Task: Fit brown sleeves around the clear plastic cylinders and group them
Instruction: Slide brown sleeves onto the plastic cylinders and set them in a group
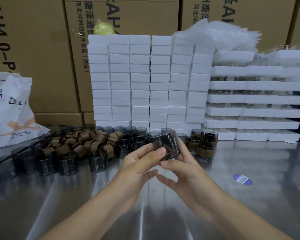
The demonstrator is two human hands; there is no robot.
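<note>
Cylinder point(168, 142) tilted, left hand point(139, 163), right hand point(185, 168) gripping

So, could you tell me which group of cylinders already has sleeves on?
The small cluster just right of the held cylinder: each one wears a brown band, while the bare cylinders to the left have none.

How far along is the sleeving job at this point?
Done: a small group of sleeved cylinders stands on the right of the table. In hand: the left hand and right hand hold one cylinder tilted above the table; whether it wears a sleeve is unclear. Left: many bare cylinders and a pile of loose brown sleeves, so most remains.
</note>
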